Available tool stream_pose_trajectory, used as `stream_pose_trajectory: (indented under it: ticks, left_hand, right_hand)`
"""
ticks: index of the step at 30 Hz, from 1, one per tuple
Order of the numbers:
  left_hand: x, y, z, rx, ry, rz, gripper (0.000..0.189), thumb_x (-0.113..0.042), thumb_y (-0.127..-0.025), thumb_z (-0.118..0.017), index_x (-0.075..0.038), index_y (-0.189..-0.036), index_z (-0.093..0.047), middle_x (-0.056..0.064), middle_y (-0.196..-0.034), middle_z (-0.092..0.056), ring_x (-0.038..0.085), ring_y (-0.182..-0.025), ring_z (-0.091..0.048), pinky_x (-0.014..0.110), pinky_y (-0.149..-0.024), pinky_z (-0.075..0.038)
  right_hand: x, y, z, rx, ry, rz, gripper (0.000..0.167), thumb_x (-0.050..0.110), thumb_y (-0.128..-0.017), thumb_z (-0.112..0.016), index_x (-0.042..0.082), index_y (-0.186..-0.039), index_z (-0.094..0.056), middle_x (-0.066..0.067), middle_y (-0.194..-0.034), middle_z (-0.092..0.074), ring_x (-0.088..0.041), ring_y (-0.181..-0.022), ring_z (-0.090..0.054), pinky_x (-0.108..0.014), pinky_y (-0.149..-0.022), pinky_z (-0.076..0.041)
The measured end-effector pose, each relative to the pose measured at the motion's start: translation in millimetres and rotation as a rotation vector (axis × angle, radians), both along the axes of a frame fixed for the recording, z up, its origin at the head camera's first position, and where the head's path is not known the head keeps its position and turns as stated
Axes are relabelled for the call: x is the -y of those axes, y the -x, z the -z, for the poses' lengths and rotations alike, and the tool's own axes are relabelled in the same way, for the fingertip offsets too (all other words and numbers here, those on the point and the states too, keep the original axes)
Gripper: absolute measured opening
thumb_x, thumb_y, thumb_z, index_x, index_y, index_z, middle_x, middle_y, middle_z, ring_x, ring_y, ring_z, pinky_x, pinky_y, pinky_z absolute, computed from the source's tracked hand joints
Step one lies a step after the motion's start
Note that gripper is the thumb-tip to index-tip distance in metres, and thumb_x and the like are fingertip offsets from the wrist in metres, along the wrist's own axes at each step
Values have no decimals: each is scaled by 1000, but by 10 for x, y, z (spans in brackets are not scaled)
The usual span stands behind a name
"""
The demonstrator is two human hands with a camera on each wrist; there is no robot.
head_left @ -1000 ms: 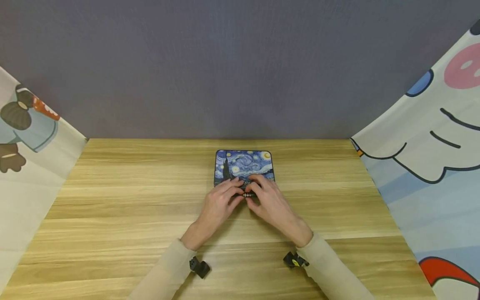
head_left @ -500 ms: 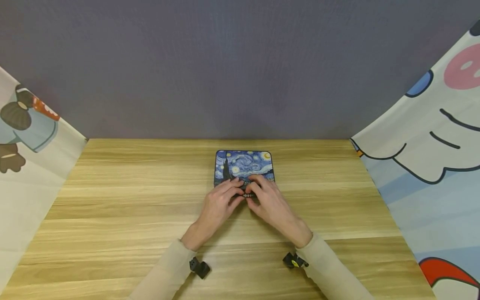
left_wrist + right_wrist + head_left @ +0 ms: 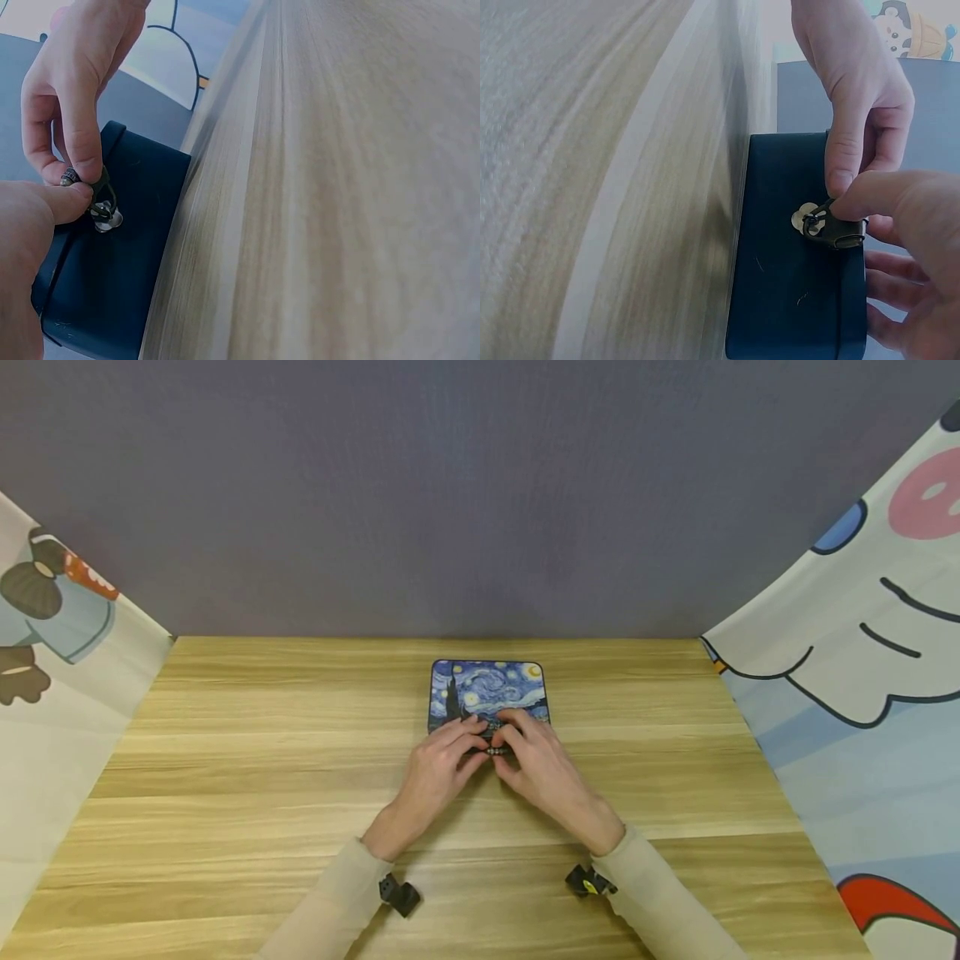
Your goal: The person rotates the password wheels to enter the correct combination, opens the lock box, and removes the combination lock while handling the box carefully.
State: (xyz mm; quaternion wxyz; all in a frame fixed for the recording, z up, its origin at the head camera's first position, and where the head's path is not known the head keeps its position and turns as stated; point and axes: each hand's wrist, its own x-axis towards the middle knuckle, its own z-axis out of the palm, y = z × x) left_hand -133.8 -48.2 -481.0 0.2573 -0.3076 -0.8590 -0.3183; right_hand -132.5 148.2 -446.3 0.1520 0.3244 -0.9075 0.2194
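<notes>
A dark blue tin box [image 3: 491, 685] with a starry night painting on its lid sits on the table, lid down. At its front, a small combination padlock [image 3: 846, 231] hangs by its shackle from a silvery clasp [image 3: 801, 219]. My left hand [image 3: 437, 762] pinches the padlock from the left, while my right hand [image 3: 546, 767] pinches it from the right. Ridged dials [image 3: 69, 177] show between the fingertips in the left wrist view. The digits are too small to read. Fingers of both hands cover part of the lid's front edge.
The wooden table [image 3: 285, 777] surrounds the box. A grey panel [image 3: 450, 502] stands behind it, with cartoon-printed cloths [image 3: 862, 668] along both sides. Small black cameras [image 3: 399, 895] are strapped at both wrists.
</notes>
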Motion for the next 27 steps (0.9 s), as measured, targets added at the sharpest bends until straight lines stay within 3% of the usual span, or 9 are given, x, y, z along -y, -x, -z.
stream_pose_trajectory:
  ticks: [27]
  left_hand:
    - [3,2,0,13,1,6,15,-11,-84,-87,-7,-95,-78,9,-120,-76,26,-121,-69,38,-115,-50]
  right_hand:
    - [7,4,-1,4,-3,8,20,7,-82,-84,7,-96,-70,-18,-128,-63,-35,-117,-65,-56,-108,-53]
